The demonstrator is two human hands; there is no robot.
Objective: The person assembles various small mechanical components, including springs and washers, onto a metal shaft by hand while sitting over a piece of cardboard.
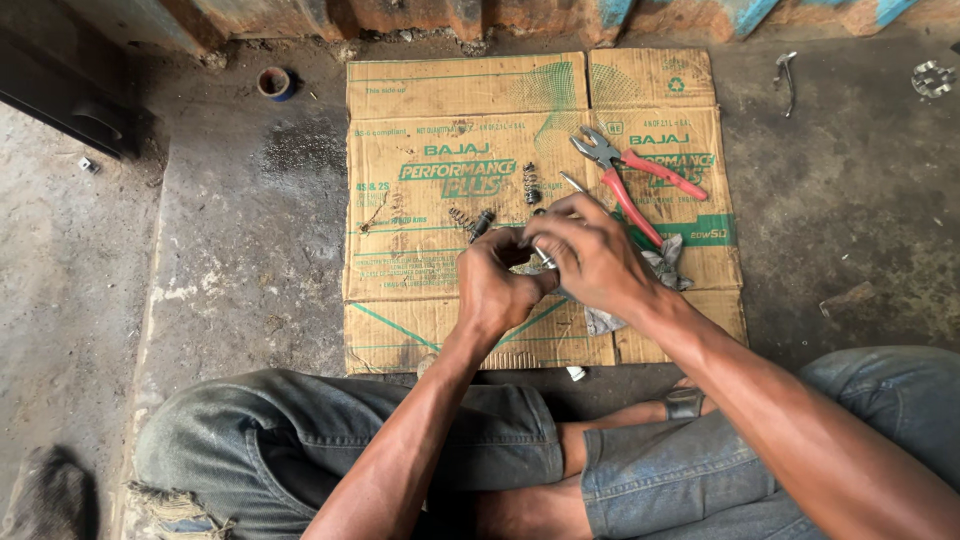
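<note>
Two hands meet above a flattened cardboard sheet on the concrete floor. The left hand and right hand are both closed around a small metal part, with a thin rod sticking out beyond the fingers. Red-handled pliers, a spring and a grey rag lie close by. Risk: the part looks small enough to slip and roll off the cardboard. The part's shape is mostly hidden by fingers; items near the far wall are indistinct.
</note>
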